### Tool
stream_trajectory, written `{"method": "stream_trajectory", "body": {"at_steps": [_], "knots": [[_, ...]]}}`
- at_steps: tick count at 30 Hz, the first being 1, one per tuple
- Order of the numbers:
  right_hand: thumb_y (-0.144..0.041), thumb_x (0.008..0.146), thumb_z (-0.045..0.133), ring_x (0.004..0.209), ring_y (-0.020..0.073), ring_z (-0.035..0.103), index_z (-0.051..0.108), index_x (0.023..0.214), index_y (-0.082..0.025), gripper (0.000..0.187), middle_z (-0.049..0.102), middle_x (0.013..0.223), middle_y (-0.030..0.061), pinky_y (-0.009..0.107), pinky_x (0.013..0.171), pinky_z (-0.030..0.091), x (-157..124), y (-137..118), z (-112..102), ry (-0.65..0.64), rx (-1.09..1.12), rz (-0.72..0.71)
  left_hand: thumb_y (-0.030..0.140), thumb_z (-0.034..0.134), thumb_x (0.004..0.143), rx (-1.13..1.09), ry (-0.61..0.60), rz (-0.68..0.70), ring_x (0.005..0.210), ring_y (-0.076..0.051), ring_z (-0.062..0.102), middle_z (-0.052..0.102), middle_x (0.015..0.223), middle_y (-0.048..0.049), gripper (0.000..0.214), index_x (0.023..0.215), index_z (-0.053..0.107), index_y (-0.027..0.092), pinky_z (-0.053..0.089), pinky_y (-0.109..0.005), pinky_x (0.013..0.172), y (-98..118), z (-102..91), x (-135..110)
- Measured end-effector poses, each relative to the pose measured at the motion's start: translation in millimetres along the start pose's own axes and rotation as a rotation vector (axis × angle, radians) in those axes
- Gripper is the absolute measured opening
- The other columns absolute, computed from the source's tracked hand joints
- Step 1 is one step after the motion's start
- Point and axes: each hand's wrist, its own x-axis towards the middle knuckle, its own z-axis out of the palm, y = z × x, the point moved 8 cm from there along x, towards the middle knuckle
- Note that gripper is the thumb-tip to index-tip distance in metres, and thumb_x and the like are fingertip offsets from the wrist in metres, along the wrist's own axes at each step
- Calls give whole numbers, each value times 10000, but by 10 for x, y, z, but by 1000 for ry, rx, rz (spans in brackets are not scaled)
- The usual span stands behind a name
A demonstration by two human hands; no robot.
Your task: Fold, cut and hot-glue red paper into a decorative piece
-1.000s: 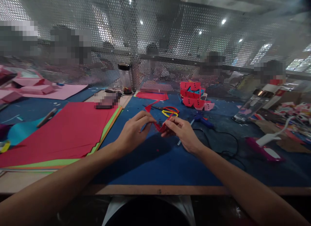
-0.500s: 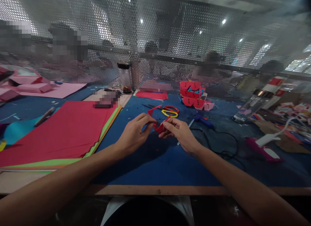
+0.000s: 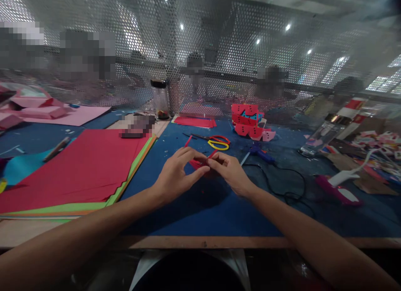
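Observation:
A folded red paper piece (image 3: 194,162) is held above the blue table between my two hands, one thin end of it sticking up past the left fingers. My left hand (image 3: 177,173) is closed on it, thumb and fingers curved about the paper. Thumb and fingers of my right hand (image 3: 232,170) pinch its right end, close to the left fingertips. The fingers hide much of the fold. Just beyond the hands lie scissors (image 3: 219,145) with red and yellow handles. To the right, a blue glue gun (image 3: 264,155) rests with its stick pointing toward my hands.
Large red sheets (image 3: 78,165) lie stacked over green and orange ones at left. A red paper model (image 3: 247,126) stands at the back. At right are a glass bottle (image 3: 324,136), a magenta power strip (image 3: 338,191) and a black cable (image 3: 303,180). A perforated metal screen (image 3: 219,36) closes the back.
The red paper piece has turned and sits lower in my hands. My left fingers have shifted along it, and both hands' fingertips have come closer together.

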Motion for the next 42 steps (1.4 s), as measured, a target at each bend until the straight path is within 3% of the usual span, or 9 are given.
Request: {"method": "stream_trajectory", "body": {"at_steps": [6, 9, 13, 21, 42], "knots": [[-498, 849, 758, 694, 176, 712, 686, 828, -215, 293, 724, 739, -2, 318, 718, 592, -4, -33, 24, -27, 10, -8, 169, 680, 913, -7, 17, -31, 836, -172, 688, 743, 911, -17, 139, 1043, 704, 211, 534, -305, 790, -80, 43, -35], [-484, 837, 771, 705, 163, 708, 690, 865, -211, 287, 712, 766, -7, 303, 712, 592, 8, -101, -48, 30, 5, -45, 154, 658, 915, -43, 7, -43, 835, -169, 698, 751, 915, -22, 168, 1068, 708, 204, 539, -303, 792, -86, 48, -42], [-450, 822, 790, 680, 131, 695, 692, 893, -211, 268, 704, 814, -18, 268, 678, 584, 19, -162, -135, 86, 28, -92, 161, 650, 909, -74, -3, -56, 830, -173, 700, 746, 887, -26, 148, 1041, 712, 189, 538, -309, 790, -51, 49, -38], [-436, 865, 752, 723, 147, 689, 696, 908, -207, 240, 701, 796, -9, 277, 705, 573, -40, -153, -34, 27, -42, -112, 250, 686, 916, -137, -9, -205, 789, -184, 739, 789, 837, 5, 68, 934, 744, 217, 555, -294, 757, -157, 95, -58], [-409, 938, 662, 731, 171, 672, 641, 899, -212, 202, 698, 786, 4, 311, 718, 513, -81, -207, -12, 1, -218, -142, 189, 673, 902, -156, 35, -180, 669, -128, 638, 717, 732, 24, 92, 830, 729, 199, 487, -245, 673, -65, 82, -35]]}}
